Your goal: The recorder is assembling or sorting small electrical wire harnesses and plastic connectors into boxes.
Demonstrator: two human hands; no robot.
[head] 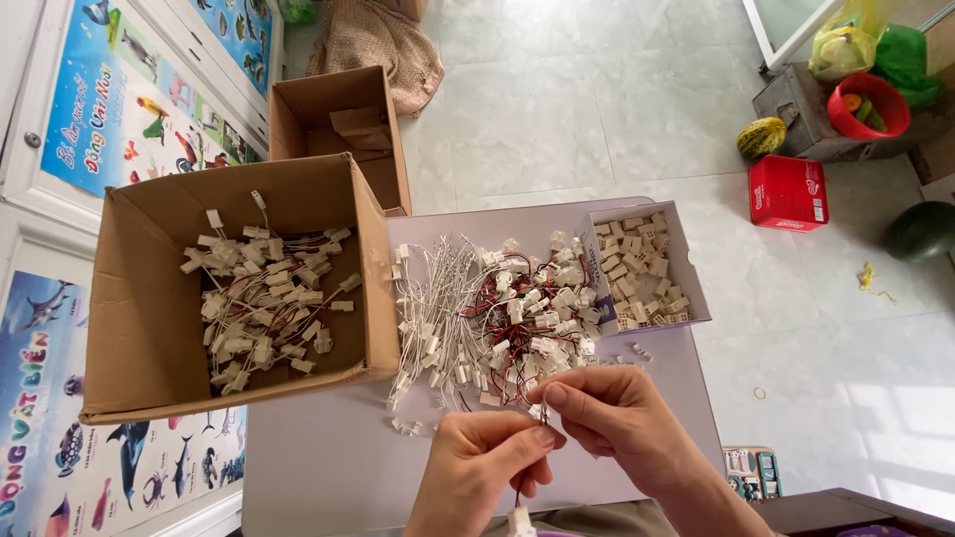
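My left hand (pixel 480 467) and my right hand (pixel 607 416) meet at the near edge of a pale lilac table (pixel 328 467). Both pinch one thin wire lead (pixel 543 410) between fingertips; a small white connector (pixel 521 520) hangs from it below my left hand. Just beyond my hands lies a heap of white and red wire leads with white connectors (pixel 492 313). Left of the heap, a large open cardboard box (pixel 149 338) holds several finished wire leads (pixel 261 298). To the right, a small white box (pixel 686 288) is filled with loose cream plastic connector housings (pixel 637 268).
A second open cardboard box (pixel 333 114) stands behind the big one. On the tiled floor are a burlap sack (pixel 383 45), a red box (pixel 788 192), a red bowl (pixel 867 104) on a metal crate, a melon (pixel 761 137) and a watermelon (pixel 920 231). Animal posters cover the left wall.
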